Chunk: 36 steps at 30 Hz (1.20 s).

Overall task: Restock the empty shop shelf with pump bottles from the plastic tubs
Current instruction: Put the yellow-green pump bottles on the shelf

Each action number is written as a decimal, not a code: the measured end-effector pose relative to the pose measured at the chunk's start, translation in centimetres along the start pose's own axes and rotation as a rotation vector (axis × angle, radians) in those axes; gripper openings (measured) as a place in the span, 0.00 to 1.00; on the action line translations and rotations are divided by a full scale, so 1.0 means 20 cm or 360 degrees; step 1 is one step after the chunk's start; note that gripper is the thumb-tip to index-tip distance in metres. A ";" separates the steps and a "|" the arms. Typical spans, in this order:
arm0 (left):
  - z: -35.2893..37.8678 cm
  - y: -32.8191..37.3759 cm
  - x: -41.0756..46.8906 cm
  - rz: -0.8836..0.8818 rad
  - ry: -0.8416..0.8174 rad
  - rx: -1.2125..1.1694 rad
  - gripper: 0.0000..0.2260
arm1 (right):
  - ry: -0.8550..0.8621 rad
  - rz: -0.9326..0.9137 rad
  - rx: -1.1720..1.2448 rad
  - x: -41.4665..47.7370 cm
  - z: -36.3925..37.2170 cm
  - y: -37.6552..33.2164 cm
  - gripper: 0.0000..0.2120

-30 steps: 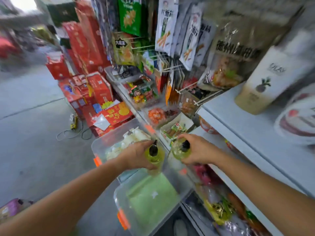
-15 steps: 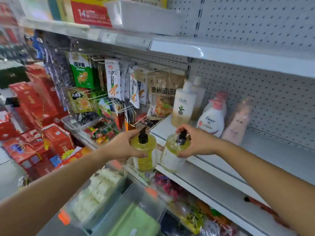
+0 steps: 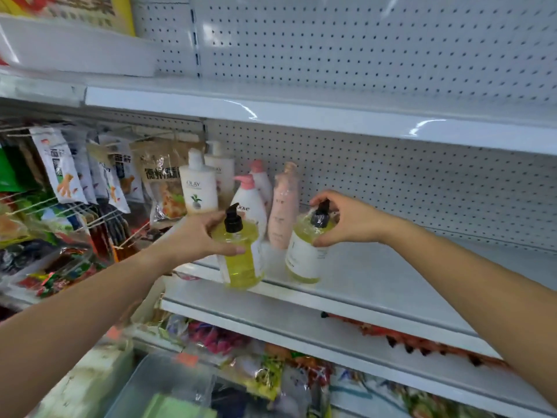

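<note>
Here, 2 yellow-filled pump bottles (image 3: 241, 263) (image 3: 303, 257).

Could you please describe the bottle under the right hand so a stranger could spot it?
Look at the white shelf backed by pegboard. Rightmost on it, the right hand holds a bottle by its black pump top. Unlike its yellow twin, its white label faces out.

a white metal shelf (image 3: 391, 276) is backed by pegboard (image 3: 422, 191). at its left end two white olay bottles (image 3: 197, 188) are stood one behind the other, with two dove bottles (image 3: 250, 203) and a pale pink bottle (image 3: 283, 206) beside them. the right yellow pump bottle (image 3: 304, 260) is set nearer the front; the left yellow pump bottle (image 3: 241, 260) is seen at the front edge, its footing unclear.
</note>
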<state>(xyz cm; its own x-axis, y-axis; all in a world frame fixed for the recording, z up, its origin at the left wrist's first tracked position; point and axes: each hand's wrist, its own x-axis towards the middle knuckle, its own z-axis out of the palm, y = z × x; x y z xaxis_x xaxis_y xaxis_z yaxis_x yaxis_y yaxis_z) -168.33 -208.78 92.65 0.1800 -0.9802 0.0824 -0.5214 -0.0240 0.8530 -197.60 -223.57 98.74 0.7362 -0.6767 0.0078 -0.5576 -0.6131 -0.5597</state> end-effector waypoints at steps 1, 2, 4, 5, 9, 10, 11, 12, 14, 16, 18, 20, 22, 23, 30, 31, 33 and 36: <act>0.05 0.04 0.02 0.0011 -0.0004 -0.0010 0.37 | 0.0026 0.0013 0.0013 -0.03 -0.04 0.05 0.38; 0.09 0.06 0.05 0.0030 -0.0009 -0.0022 0.36 | 0.0050 0.0029 0.0024 -0.07 -0.08 0.09 0.38; 0.17 0.13 0.09 0.0030 -0.0025 0.0010 0.32 | 0.0071 0.0071 0.0059 -0.12 -0.15 0.18 0.38; 0.20 0.15 0.10 0.0035 -0.0039 0.0041 0.31 | 0.0074 0.0090 0.0075 -0.14 -0.17 0.22 0.39; 0.33 0.21 0.15 0.0064 -0.0097 -0.0028 0.29 | 0.0103 0.0169 0.0088 -0.20 -0.24 0.35 0.41; 0.35 0.21 0.17 0.0064 -0.0114 -0.0031 0.29 | 0.0116 0.0186 0.0094 -0.20 -0.25 0.37 0.41; 0.37 0.22 0.18 0.0062 -0.0143 -0.0025 0.30 | 0.0127 0.0200 0.0101 -0.20 -0.26 0.39 0.41; 0.38 0.22 0.19 0.0066 -0.0169 -0.0029 0.30 | 0.0132 0.0216 0.0105 -0.20 -0.26 0.41 0.41; 0.39 0.21 0.22 0.0075 -0.0232 -0.0031 0.30 | 0.0146 0.0250 0.0088 -0.17 -0.26 0.43 0.41; 0.38 0.19 0.25 0.0089 -0.0284 -0.0025 0.30 | 0.0164 0.0266 0.0078 -0.14 -0.26 0.44 0.40; 0.38 0.17 0.28 0.0125 -0.0322 -0.0037 0.30 | 0.0182 0.0262 0.0082 -0.10 -0.25 0.44 0.36; 0.36 0.15 0.32 0.0147 -0.0355 -0.0067 0.29 | 0.0194 0.0268 0.0078 -0.05 -0.24 0.42 0.29; 0.33 0.11 0.35 0.0161 -0.0406 -0.0077 0.28 | 0.0198 0.0290 0.0065 0.02 -0.22 0.41 0.24; 0.32 0.10 0.37 0.0174 -0.0443 -0.0085 0.30 | 0.0205 0.0308 0.0057 0.06 -0.21 0.41 0.24; 0.25 0.00 0.45 0.0280 -0.0617 -0.0091 0.36 | 0.0317 0.0436 0.0185 0.32 -0.11 0.45 0.25; 0.24 -0.01 0.46 0.0295 -0.0621 -0.0084 0.35 | 0.0335 0.0442 0.0201 0.35 -0.11 0.45 0.24; 0.22 -0.03 0.48 0.0311 -0.0623 -0.0076 0.34 | 0.0356 0.0454 0.0221 0.41 -0.10 0.46 0.24; 0.20 -0.06 0.49 0.0308 -0.0606 -0.0084 0.34 | 0.0330 0.0455 0.0224 0.50 -0.09 0.49 0.24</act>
<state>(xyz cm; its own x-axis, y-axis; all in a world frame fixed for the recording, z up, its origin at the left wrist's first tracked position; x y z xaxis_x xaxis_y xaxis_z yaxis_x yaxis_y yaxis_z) -169.21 -219.22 90.47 -0.2432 -0.9684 0.0560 -0.4698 0.1681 0.8666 -196.30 -237.12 94.85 0.4573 -0.8893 -0.0055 -0.6604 -0.3354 -0.6719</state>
